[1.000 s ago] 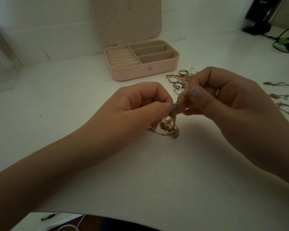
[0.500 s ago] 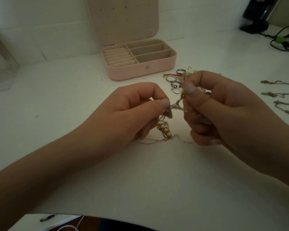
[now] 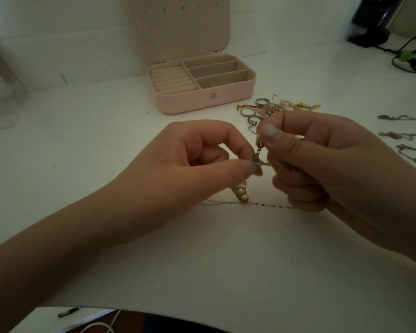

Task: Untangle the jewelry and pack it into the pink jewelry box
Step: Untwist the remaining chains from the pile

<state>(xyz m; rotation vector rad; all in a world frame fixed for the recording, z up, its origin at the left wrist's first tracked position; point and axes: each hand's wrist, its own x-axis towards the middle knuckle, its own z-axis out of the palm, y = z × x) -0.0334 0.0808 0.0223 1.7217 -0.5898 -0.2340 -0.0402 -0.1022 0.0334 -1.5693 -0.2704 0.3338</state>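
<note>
The bench [image 3: 82, 145] was white and carried every item. The box [image 3: 202, 99] stood beyond the left hand, lid upright, base open. Its left section held ring rolls; its right section held three long compartments. No jewelry was visible inside it.

The left hand [image 3: 192, 162] was held over the bench, thumb and forefinger pinching the tangle [image 3: 259, 159] at a small metal part. Its other fingers were curled. The right hand [image 3: 322, 159] was just right of it, thumb and forefinger pinching a gold clasp at the upper end of the same tangle. Its lower fingers were curled round a chain running into the palm.

The tangle hung between the two hands. A pearl section [image 3: 241, 193] dropped below the left thumb and reached the bench. A gold chain [image 3: 271, 205] ran from there to the right, under the right hand. A thin pale strand ran left from the pearl section, under the left hand.

Loose jewelry lay beyond the right hand, near the front right corner of the box. It included several rings [image 3: 250, 114] and a small heap [image 3: 288, 105] of gold and pink pieces. Three chains [image 3: 399, 134] lay stretched out, well to the right of the right hand. Black cables [image 3: 413, 58] lay far beyond the right hand.
</note>
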